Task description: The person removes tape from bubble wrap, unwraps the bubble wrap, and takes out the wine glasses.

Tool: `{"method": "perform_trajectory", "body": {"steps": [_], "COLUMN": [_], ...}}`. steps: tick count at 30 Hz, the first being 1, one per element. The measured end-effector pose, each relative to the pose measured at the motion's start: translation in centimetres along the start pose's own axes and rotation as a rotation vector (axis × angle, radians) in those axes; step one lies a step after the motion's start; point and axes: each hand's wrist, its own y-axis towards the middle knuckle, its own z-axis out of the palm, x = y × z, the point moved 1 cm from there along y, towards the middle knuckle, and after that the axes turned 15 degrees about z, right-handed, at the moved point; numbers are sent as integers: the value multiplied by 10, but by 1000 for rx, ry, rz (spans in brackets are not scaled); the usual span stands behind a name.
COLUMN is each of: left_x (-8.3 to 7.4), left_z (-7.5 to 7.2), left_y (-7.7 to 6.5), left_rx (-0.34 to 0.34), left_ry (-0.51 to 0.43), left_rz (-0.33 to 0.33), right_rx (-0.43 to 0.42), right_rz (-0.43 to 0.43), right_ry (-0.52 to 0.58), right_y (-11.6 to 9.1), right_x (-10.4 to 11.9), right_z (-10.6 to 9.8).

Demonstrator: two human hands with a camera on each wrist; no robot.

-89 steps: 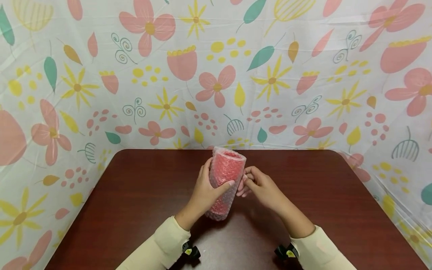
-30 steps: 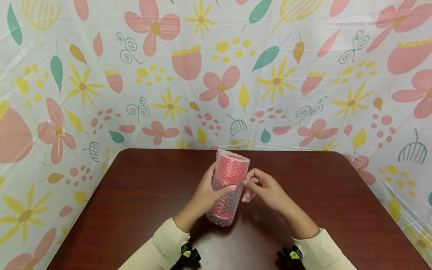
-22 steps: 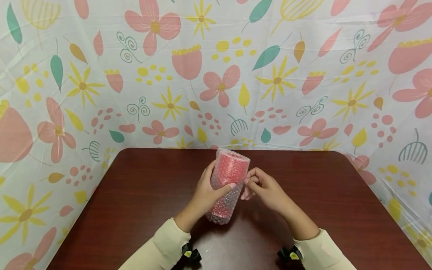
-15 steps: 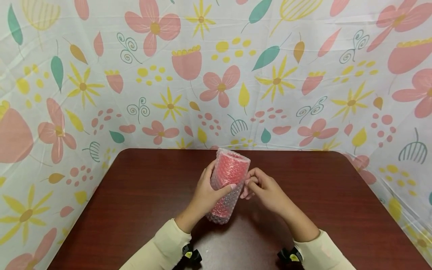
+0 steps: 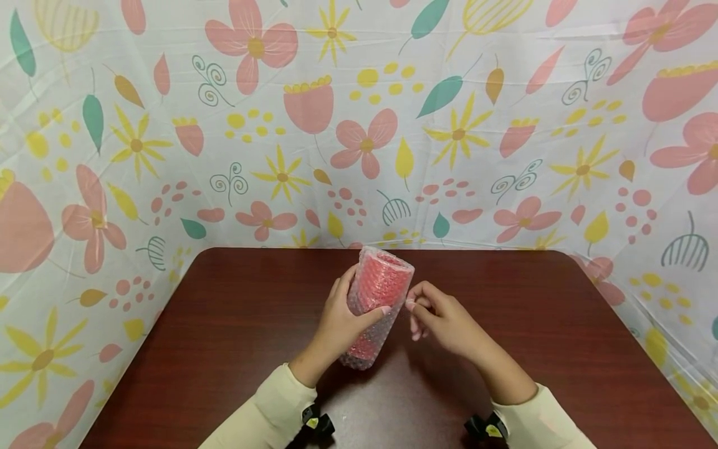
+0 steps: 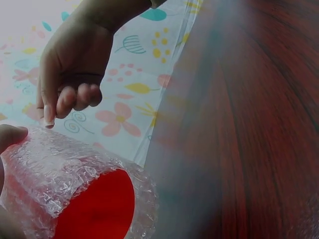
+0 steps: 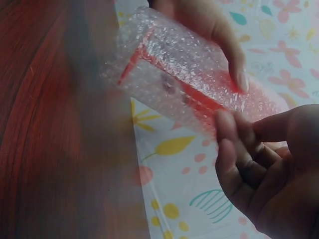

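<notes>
Left hand [image 5: 335,317] grips red cylinder [image 6: 102,206] in clear bubble wrap [image 7: 192,59]; right hand [image 5: 443,318] curled alongside, pinch unclear. Likely edge-work; next needs steady left hold.

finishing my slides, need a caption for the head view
Over a brown table, the left hand grips a tilted, bubble-wrapped red bundle, the right hand close beside it.

Table [image 5: 241,312], dark reddish-brown, wood-grained, far corners rounded: lower half of head frame, pale glare bottom centre. White sheet with pastel flower-and-leaf print [image 5: 359,81]: upper half and both side edges, creased. Large pink four-petalled printed flower [image 5: 255,48], upper left of centre.
</notes>
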Motion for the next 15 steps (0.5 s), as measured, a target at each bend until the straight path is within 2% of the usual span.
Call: {"method": "perform_trajectory", "body": {"steps": [4,9,15], "left_x": [0,1,0], "left_z": [-1,-1,0], "left_y": [0,1,0], "left_rx": [0,0,26], "left_ry": [9,8,5], "left_rz": [0,-10,-19], "right_rx": [15,60,43], "right_rz": [30,14,-14], "right_ry": [62,124,142], "right_y": [-1,0,3], "right_x": [1,-1,-4], "right_z": [0,0,1]}}
